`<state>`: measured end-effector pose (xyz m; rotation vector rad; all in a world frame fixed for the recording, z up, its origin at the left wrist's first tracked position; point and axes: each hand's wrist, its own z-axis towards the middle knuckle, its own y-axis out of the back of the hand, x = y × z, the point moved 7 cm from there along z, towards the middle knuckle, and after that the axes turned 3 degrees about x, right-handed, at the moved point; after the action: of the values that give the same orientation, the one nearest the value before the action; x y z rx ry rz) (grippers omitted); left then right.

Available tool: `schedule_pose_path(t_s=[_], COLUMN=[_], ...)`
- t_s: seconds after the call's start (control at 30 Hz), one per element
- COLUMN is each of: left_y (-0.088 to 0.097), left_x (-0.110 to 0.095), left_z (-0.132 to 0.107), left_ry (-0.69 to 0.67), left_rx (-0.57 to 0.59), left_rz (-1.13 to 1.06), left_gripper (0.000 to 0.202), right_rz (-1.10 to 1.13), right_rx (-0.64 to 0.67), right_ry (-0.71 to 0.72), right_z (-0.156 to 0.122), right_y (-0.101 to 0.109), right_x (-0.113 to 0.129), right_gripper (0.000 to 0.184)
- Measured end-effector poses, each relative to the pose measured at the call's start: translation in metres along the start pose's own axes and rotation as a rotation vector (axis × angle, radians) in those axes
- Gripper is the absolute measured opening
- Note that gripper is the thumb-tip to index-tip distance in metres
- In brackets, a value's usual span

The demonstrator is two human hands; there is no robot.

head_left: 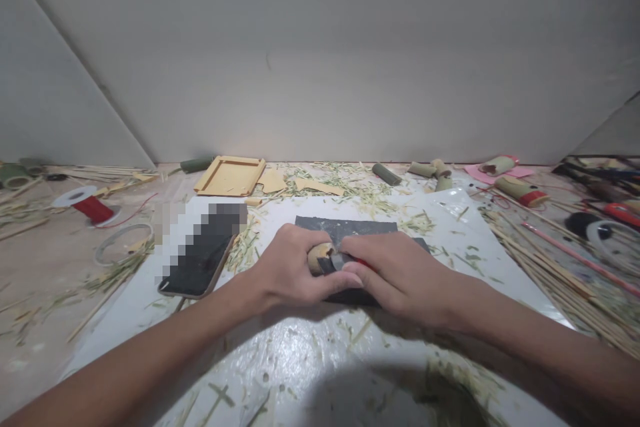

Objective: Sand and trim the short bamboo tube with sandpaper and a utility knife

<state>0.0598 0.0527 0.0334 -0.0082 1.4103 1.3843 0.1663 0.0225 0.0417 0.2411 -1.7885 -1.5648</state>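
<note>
Near the middle of the head view, my left hand (287, 267) is closed around a short piece of bamboo (319, 256), its cut end turned toward my other hand. My right hand (400, 273) grips a knife (343, 260) with a bit of red at its handle. The blade meets the bamboo's rim, and my two thumbs come together just below it. Beneath both hands lies a dark grey flat sheet (370, 223), possibly sandpaper. Most of the knife's handle is hidden inside my right hand.
A phone (200, 267) lies left of my hands on a white sheet (280, 353) strewn with shavings. Red thread on a spool (95, 207) and a clear tape roll (123, 243) sit farther left. Thin bamboo sticks (560, 273) lie right; a cardboard tray (230, 177) is behind.
</note>
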Motion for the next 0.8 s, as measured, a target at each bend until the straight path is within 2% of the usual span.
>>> schedule_pose_path(t_s=[0.1,0.2,0.3,0.43,0.8], left_y=[0.001,0.002,0.003,0.003,0.001], left_x=[0.005,0.005,0.005,0.007,0.002], left_z=[0.003,0.004,0.003,0.002,0.003], left_ry=[0.071,0.076,0.081,0.102,0.058], left_rx=[0.006,-0.001,0.002,0.004,0.059], left_rz=[-0.052,-0.121,-0.144,-0.098,-0.103], left_gripper=[0.047,0.040,0.038,0.047,0.053], right_rz=[-0.008,0.087,0.141,0.066,0.003], right_rx=[-0.099,-0.152,-0.100,0.002,0.033], right_ry=[-0.041,-0.061,-0.004,0.035,0.028], right_z=[0.001,-0.001,-0.001,-0.002,-0.004], right_y=[0.005,0.011,0.012,0.005,0.002], right_x=[-0.008,-0.013,-0.009,-0.001,0.003], right_gripper=[0.028,0.032,0.034,0.034,0.034])
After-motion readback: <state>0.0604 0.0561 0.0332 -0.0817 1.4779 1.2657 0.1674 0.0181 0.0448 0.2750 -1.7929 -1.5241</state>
